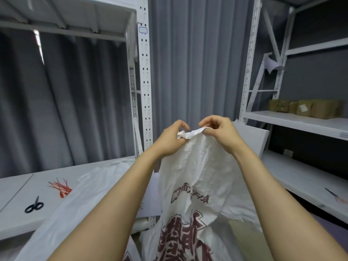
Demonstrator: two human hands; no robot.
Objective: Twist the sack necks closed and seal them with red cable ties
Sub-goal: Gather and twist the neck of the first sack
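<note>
A white woven sack with dark red print hangs in front of me, its top edge lifted to chest height. My left hand pinches the left end of that gathered top edge. My right hand pinches the edge a little to the right, thumb and fingers curled over the fabric. A bundle of red cable ties lies on the white shelf at the left, apart from both hands. A second white sack lies slumped under my left forearm.
Black scissors lie on the left shelf near the ties. White metal rack posts stand behind the sack, with grey curtain beyond. The right rack holds brown parcels, and a small tool lies on its lower shelf.
</note>
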